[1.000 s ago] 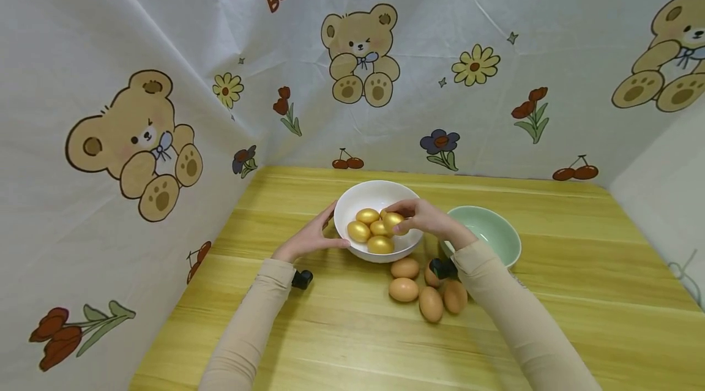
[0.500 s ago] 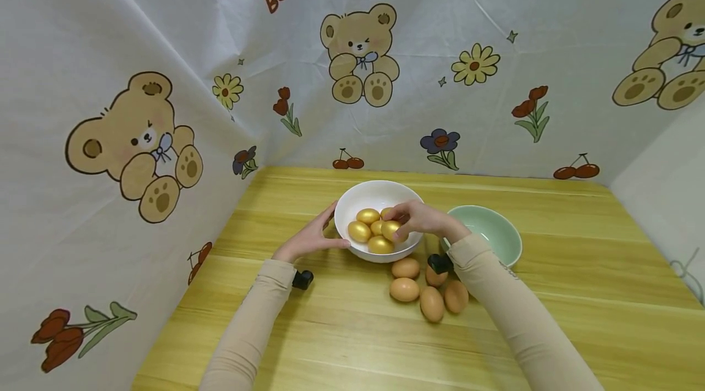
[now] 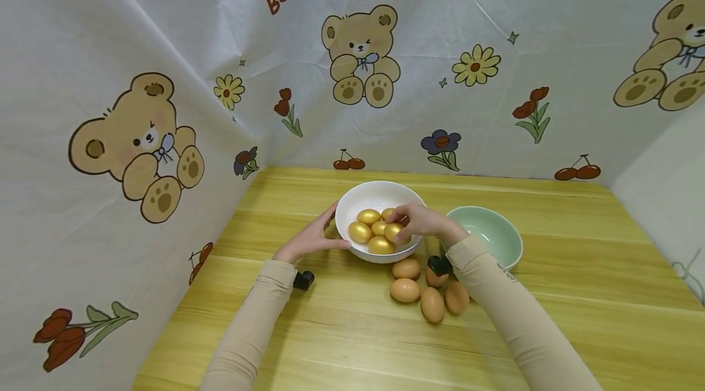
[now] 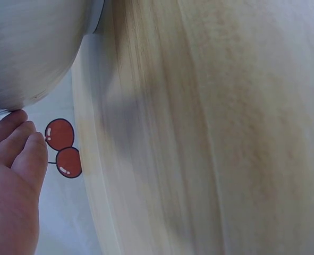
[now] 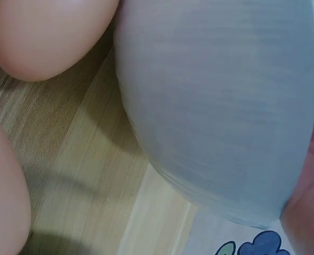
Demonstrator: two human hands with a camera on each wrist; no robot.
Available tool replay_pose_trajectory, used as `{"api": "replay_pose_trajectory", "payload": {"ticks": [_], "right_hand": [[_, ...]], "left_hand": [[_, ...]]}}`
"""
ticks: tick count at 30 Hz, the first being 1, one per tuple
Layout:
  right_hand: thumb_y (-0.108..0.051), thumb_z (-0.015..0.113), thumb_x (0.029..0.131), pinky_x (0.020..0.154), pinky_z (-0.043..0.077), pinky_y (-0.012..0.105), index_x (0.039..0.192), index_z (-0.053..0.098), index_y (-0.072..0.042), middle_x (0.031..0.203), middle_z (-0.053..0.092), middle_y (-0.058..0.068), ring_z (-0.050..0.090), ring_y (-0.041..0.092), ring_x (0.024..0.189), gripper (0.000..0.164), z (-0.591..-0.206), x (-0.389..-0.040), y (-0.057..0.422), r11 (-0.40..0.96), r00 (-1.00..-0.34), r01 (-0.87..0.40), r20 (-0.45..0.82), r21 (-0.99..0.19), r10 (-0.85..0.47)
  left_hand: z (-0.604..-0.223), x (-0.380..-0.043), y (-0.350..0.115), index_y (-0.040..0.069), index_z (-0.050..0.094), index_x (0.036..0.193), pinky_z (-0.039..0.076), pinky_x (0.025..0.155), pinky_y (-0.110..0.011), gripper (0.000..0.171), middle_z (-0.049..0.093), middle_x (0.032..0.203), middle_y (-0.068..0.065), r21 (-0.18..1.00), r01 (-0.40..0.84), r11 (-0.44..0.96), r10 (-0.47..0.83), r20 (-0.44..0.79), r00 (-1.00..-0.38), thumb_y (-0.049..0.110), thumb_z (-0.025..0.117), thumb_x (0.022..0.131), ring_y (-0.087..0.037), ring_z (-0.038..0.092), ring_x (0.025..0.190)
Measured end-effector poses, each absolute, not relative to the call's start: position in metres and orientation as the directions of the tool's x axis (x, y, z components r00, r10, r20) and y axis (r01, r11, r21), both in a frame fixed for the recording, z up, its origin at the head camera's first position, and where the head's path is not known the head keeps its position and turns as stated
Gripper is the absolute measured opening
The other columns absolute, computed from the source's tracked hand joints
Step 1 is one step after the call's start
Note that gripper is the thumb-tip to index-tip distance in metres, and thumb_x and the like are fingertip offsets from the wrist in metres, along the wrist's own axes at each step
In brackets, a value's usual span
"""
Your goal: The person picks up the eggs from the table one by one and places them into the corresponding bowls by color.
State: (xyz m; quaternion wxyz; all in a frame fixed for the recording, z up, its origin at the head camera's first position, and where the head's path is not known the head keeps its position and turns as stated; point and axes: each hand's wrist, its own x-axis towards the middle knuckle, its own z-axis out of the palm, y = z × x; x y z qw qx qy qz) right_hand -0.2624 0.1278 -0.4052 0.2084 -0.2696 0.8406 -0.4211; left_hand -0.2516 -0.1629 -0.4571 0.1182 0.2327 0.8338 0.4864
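Note:
Several golden eggs point(image 3: 360, 232) lie in the white bowl point(image 3: 352, 198) on the table. My left hand point(image 3: 313, 237) steadies the bowl from the left, its fingers along the outer wall and its thumb at the near rim. In the left wrist view, those extended fingers point(image 4: 32, 151) touch the bowl's underside. Over the bowl's right rim reaches my right hand point(image 3: 421, 221), thumb and fingers round a golden egg point(image 3: 393, 232) among the others. The right wrist view shows the bowl's outer wall point(image 5: 215, 106); the held egg is hidden there.
Several brown eggs point(image 3: 405, 290) lie in front of the white bowl, close to its right side. A light green bowl point(image 3: 492, 232) stands to the right, partly behind my right forearm. Behind the wooden table point(image 3: 341, 330) hangs a bear-print cloth point(image 3: 413, 97).
My right hand has lowered the golden egg down among the other golden eggs in the white bowl. My left hand has stayed against the bowl.

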Motion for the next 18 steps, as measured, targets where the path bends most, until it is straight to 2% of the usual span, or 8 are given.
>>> {"api": "replay_pose_trajectory", "payload": {"ticks": [18], "right_hand": [[-0.002,0.081,0.066,0.084,0.047,0.034,0.099,0.063,0.006,0.094,0.063,0.010,0.058,0.021,0.089,0.038,-0.4084,-0.2626,0.1228,0.594,-0.778,-0.324,-0.150,-0.737,-0.610]], "left_hand": [[-0.4586,-0.2512,-0.1630,0.021,0.007,0.151,0.020,0.108,-0.039,0.105,0.009,0.153,0.004,0.871,0.273,0.409,0.504,0.034,-0.863,0.039,0.077,0.074,-0.015,0.015,0.137]]}}
